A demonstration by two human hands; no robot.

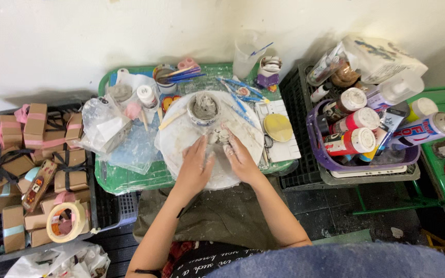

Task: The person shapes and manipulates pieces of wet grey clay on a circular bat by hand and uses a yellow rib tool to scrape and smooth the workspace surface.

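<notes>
Both hands are working a soft, wet clay lump (218, 137) at the board's (181, 139) centre — left hand (194, 167) flat and open, right hand (240, 159) pinching it; likely fragile, best cradled from beneath.

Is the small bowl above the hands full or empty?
Full: the bowl stands upright on the white board, heaped with grey clay.
</notes>
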